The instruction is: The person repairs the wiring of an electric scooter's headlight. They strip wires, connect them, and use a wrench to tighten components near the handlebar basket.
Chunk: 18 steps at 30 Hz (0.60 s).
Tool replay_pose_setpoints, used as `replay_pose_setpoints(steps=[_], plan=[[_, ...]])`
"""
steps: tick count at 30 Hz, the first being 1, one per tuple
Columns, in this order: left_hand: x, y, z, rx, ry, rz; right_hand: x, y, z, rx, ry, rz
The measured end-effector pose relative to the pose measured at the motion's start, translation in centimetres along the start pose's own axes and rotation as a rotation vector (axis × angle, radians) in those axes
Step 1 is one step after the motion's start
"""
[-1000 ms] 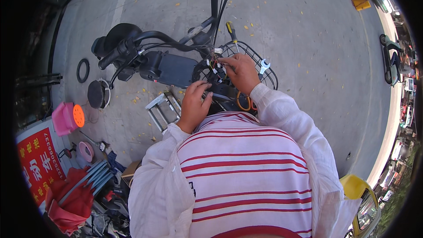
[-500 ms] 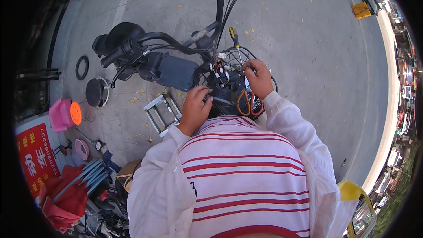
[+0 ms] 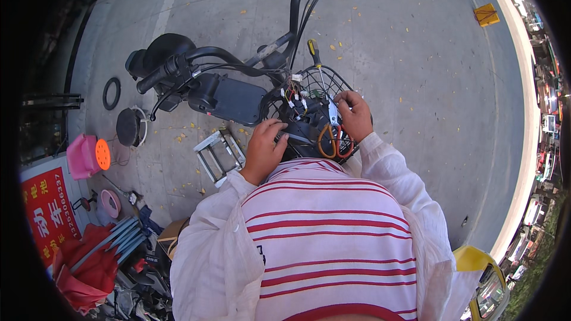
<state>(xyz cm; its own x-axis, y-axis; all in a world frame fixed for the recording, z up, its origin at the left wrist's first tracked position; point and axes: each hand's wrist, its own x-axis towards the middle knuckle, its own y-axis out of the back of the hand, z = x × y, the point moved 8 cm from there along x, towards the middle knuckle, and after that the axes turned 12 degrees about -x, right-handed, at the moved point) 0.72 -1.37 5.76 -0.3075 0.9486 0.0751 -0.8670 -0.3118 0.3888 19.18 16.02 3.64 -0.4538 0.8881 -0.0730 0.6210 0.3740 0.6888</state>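
My left hand (image 3: 265, 150) rests near the dark plastic body (image 3: 297, 131) at the front of the black scooter, fingers slightly curled and apart. My right hand (image 3: 355, 117) is closed at the right rim of the wire basket (image 3: 327, 77); I cannot make out what, if anything, its fingertips hold. Between my hands is a bundle of thin coloured wires with white connectors (image 3: 294, 96). A pair of scissors with orange and red handles (image 3: 327, 142) lies in the basket, blades beside my right fingers. A yellow-and-black screwdriver (image 3: 315, 53) stands tilted behind the wires.
The scooter's handlebar (image 3: 294, 12) rises ahead. On the pavement are a metal frame (image 3: 217, 163), a tyre (image 3: 111, 92), a black round stool (image 3: 131, 128), a pink plastic item (image 3: 82, 156) and a yellow box (image 3: 486, 15). A folded red umbrella (image 3: 89, 267) and clutter fill the lower left.
My right hand has moved right and down from the wires to the basket's right side, beside the scissor blades. My left hand has shifted slightly down, fingers still curled.
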Motion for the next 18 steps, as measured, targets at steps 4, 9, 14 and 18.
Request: replay_pose_setpoints(steps=[4,9,14,18], plan=[[-0.1,-0.1,0.0,0.003,-0.002,-0.002,-0.3,0.0,0.2,0.000,-0.018,0.001],[-0.1,-0.2,0.1,0.008,-0.008,-0.012,-0.5,-0.5,1.1,0.015,-0.028,-0.014],[0.0,-0.2,0.2,0.003,-0.007,-0.015,-0.7,-0.7,1.2,0.053,-0.043,-0.027],[0.0,-0.1,0.1,0.004,-0.012,-0.012,-0.8,-0.8,1.0,0.061,-0.043,-0.041]])
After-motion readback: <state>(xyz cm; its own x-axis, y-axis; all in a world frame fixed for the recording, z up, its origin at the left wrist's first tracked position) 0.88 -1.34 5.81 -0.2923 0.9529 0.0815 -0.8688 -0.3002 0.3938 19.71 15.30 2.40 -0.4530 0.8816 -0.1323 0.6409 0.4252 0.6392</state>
